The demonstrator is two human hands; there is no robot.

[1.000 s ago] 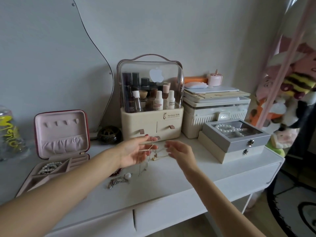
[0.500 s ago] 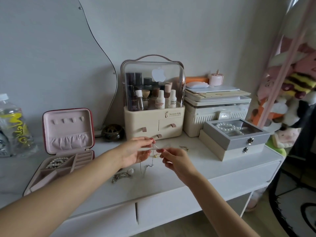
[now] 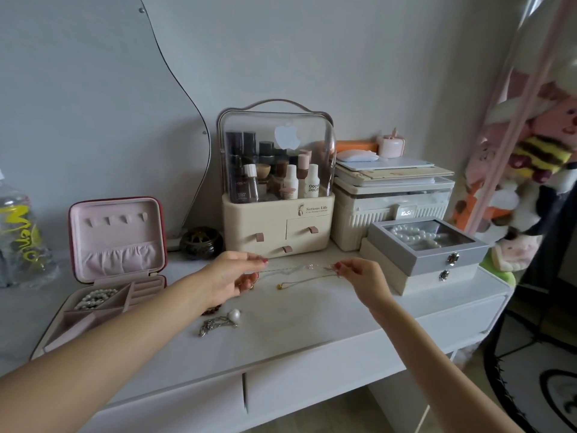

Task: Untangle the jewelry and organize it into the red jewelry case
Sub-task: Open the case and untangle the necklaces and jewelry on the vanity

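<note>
Hands work above the white bench (image 3: 312, 326): left hand (image 3: 231, 276) and right hand (image 3: 359, 278) each keep a pinching grip on a thin chain (image 3: 299, 268) stretched between them. Red jewelry case (image 3: 115, 242) sits open at left.

"serious life" reads across the cream front of the cosmetics organizer (image 3: 278, 228), a white apple logo on its clear lid. inside, a small white bottle (image 3: 311, 185) says "poom poom". the water bottle (image 3: 18, 235) at far left shows yellow lettering, not legible.
</note>
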